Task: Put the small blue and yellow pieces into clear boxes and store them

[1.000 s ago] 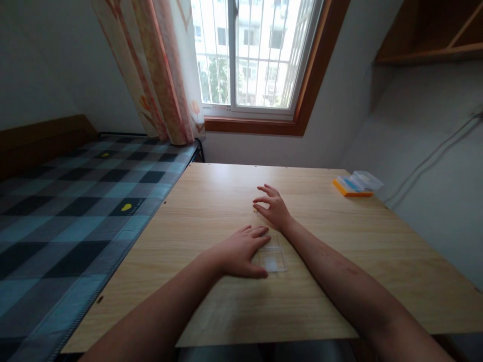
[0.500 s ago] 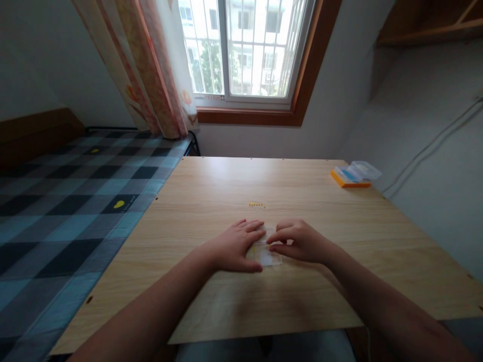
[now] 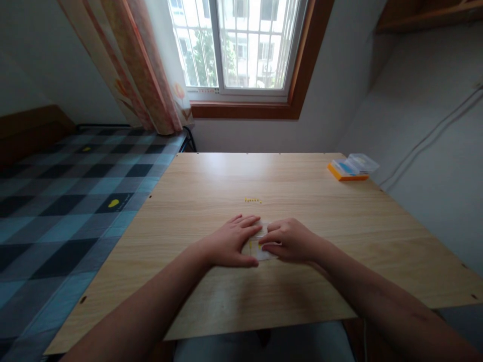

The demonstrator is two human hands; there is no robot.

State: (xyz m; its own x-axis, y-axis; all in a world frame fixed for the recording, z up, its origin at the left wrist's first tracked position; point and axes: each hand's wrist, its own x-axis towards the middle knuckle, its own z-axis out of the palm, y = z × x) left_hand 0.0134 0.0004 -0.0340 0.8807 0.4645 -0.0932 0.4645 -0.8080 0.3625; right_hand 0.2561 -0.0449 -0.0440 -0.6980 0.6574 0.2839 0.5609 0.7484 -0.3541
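A small clear plastic case [image 3: 266, 253] lies on the wooden table [image 3: 211, 176], with a few yellow bits inside it. My left hand [image 3: 234, 242] rests flat with spread fingers over the case's left side. Over its right part, the thumb and index finger of my right hand [image 3: 289, 240] come together near a small yellow piece [image 3: 260, 246]. Whether that piece is between the fingertips or just below them is hard to tell. Beyond the hands, several tiny yellow pieces [image 3: 252, 200] form a row on the table.
An orange box [image 3: 347, 176] with a clear open lid stands at the table's back right corner. A bed with a checked cover [image 3: 94, 201] adjoins the left side. Behind the table are a window [image 3: 249, 50] and a curtain [image 3: 147, 75].
My right hand has shifted slightly left over the case, its fingertips now at the yellow piece inside. My left hand stays on the case. The whole view has shifted a little.
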